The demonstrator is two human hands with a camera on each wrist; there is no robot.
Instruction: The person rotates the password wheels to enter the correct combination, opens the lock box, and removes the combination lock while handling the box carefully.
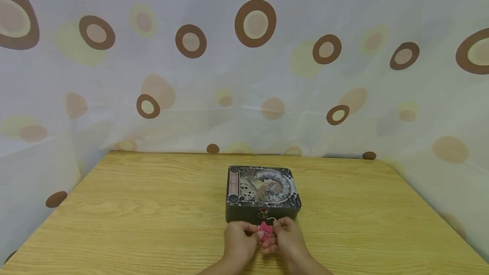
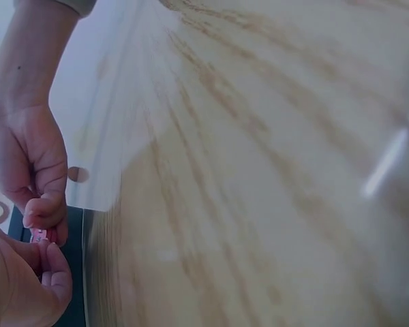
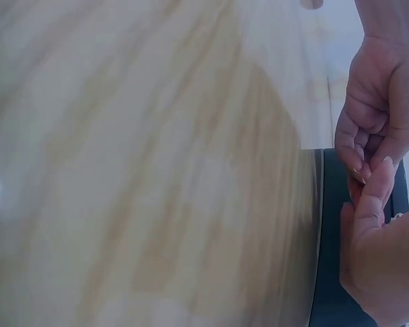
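Note:
In the head view, a small pink cat-shaped padlock (image 1: 265,231) with a curved metal shackle (image 1: 271,219) is held between both hands. My left hand (image 1: 240,239) pinches its left side between thumb and fingers. On the other side, my right hand (image 1: 287,237) grips it with curled fingers, its fingertips right by the shackle. Just behind the hands sits a dark rectangular tin box (image 1: 263,188) with an ornate picture on its lid. The box is closed, and a metal latch (image 1: 263,212) with a red spot is on its front. Fingers mostly hide the padlock in both wrist views.
The box stands on a light wood-grain table (image 1: 160,207). A pale cloth (image 1: 214,75) with brown and yellow circles hangs behind the table and along both sides.

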